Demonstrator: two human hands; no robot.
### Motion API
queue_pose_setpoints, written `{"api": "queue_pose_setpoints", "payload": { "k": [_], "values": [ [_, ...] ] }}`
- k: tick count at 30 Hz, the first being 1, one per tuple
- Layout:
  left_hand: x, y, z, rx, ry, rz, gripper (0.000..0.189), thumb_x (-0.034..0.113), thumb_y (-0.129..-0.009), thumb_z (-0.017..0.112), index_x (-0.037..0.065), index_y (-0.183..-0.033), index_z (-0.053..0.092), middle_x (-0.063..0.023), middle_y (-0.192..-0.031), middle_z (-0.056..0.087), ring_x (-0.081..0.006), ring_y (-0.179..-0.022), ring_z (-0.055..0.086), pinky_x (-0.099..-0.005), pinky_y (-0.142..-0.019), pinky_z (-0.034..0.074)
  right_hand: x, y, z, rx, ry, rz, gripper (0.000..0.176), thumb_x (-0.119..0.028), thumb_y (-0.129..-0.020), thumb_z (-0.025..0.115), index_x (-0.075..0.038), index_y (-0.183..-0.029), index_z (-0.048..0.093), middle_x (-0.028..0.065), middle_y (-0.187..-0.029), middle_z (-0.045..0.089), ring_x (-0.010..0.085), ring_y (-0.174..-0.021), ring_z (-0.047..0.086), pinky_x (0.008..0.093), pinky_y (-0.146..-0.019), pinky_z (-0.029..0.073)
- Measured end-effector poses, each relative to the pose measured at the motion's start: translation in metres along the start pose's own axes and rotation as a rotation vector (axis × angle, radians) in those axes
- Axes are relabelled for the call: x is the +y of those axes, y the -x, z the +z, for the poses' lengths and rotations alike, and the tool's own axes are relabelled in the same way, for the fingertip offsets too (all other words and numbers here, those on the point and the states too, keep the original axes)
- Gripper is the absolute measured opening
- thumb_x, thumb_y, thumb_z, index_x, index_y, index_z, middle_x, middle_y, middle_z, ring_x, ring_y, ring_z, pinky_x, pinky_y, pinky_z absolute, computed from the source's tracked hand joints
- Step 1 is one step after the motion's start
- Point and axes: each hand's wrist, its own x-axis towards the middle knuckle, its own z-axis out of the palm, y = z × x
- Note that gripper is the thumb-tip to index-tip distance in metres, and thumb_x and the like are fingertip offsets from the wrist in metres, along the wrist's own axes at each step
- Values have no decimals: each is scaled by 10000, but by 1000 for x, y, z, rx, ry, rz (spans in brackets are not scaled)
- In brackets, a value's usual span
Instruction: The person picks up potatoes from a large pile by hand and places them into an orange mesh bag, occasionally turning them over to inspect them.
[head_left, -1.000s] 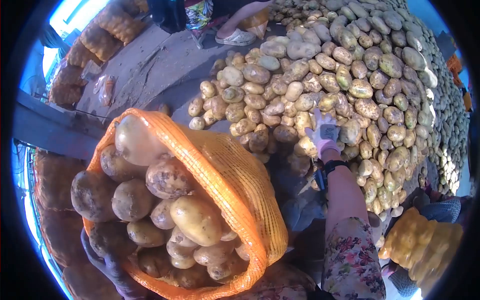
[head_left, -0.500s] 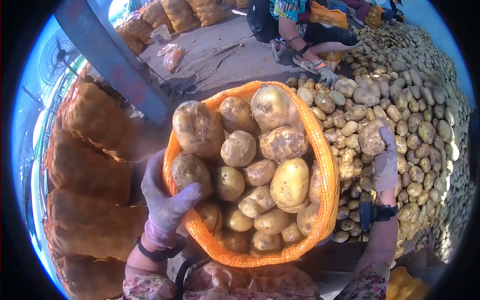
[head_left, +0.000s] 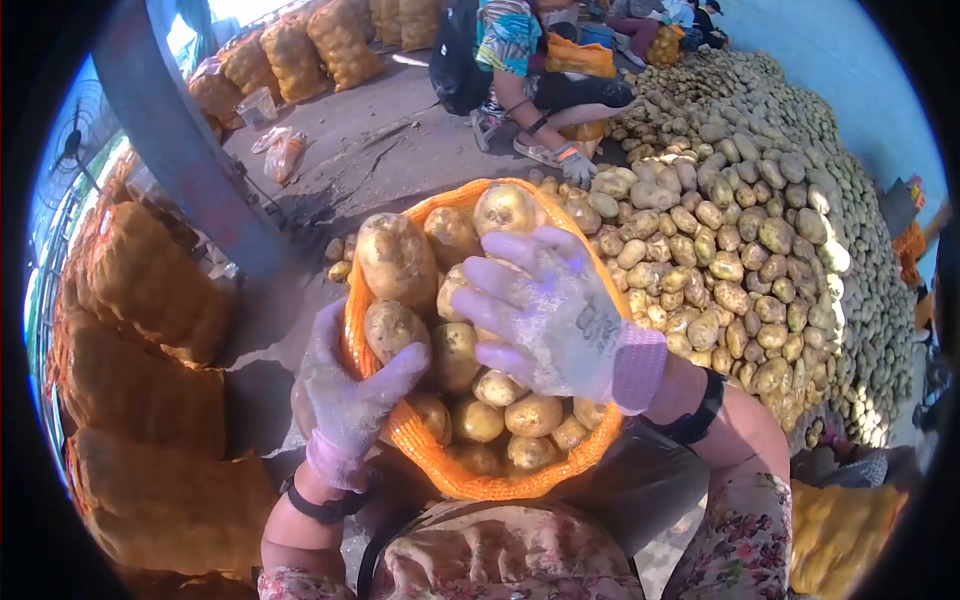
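An orange mesh bag (head_left: pixel 510 487), its mouth rolled open, stands in front of me full of potatoes (head_left: pixel 397 262). My left hand (head_left: pixel 350 395), in a dirty light-purple glove, grips the bag's left rim, with the thumb over the inside edge against the potatoes. Over the right half of the bag's mouth lies my right hand (head_left: pixel 565 320), gloved alike, palm down with fingers spread on top of the potatoes. It covers several of them, and whatever is directly under its palm is hidden.
A large potato heap (head_left: pixel 740 260) spreads to the right. Filled mesh sacks (head_left: pixel 150 400) are stacked on the left beside a metal post (head_left: pixel 190 140); more sacks (head_left: pixel 340 45) stand at the back. Ahead, a person (head_left: pixel 520 80) crouches, one gloved hand (head_left: pixel 577 168) at the heap.
My right hand has come left from the heap, where it held a large potato, onto the potatoes in the bag. My left hand keeps its grip on the rim. The view has shifted right.
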Motion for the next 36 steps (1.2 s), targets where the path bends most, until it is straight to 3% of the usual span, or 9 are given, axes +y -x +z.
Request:
{"api": "queue_pose_setpoints", "payload": {
  "k": [12,16,21,23,25,28,30,34,36],
  "values": [
    [-30,-8,-24,59,-119,162,624,267,-875,682,-41,-1369,459,-138,-1237,566,-223,-1104,569,-352,-967,457,-12,27,2,289,17,113,642,-494,-788,704,-141,-1305,561,189,-1437,476,383,-1400,368,687,-1123,175],
    [-29,-7,-38,114,-290,169,649,290,-872,681,-40,-1381,448,-146,-1254,566,-234,-1130,564,-358,-975,453,45,111,-14,265,22,504,684,-463,-806,725,-203,-1395,493,181,-1468,396,400,-1395,339,594,-1116,269],
    [-2,9,-12,72,-170,62,688,310,-824,726,-23,-1366,464,-104,-1209,582,-188,-1106,562,-340,-978,443,163,331,71,90,210,1541,681,-459,-850,671,-138,-1425,503,326,-1371,464,484,-1220,508,491,-1043,420],
    [9,13,5,139,-190,41,713,326,-789,760,-21,-1346,480,-87,-1185,589,-172,-1080,570,-329,-956,455,175,386,94,33,40,1658,668,-457,-842,675,-129,-1404,524,301,-1318,491,477,-1174,530,482,-1013,448],
    [10,14,6,168,-191,17,748,342,-758,790,-22,-1337,486,-78,-1174,597,-168,-1066,579,-325,-938,469,176,404,122,-248,250,1576,634,-385,-790,720,-187,-1362,531,263,-1364,442,447,-1212,494,493,-992,446],
    [11,11,3,126,-156,-7,758,304,-742,816,-23,-1341,486,-81,-1191,607,-167,-1076,587,-327,-950,480,196,440,158,-63,344,1549,558,-250,-818,706,-181,-1344,533,211,-1305,500,370,-1130,562,480,-921,479],
    [14,13,6,156,-120,-65,750,245,-737,833,-28,-1343,485,-92,-1208,607,-168,-1088,587,-328,-975,474,215,462,154,341,-333,1674,537,-271,-845,693,-132,-1338,529,152,-1226,556,270,-1047,584,398,-836,489],
    [12,11,2,105,-105,-84,744,193,-758,849,-38,-1355,469,-112,-1239,598,-178,-1132,579,-342,-1002,470,168,335,63,741,-826,1502,540,-303,-886,670,-48,-1336,513,81,-1174,601,151,-948,590,252,-692,477],
    [16,11,3,75,-40,-108,753,190,-767,846,-40,-1368,454,-119,-1251,595,-182,-1140,579,-345,-1007,470,131,266,12,777,-1090,1278,554,-392,-928,606,-34,-1341,515,32,-1211,601,178,-1066,596,310,-845,493]
  ]
}}
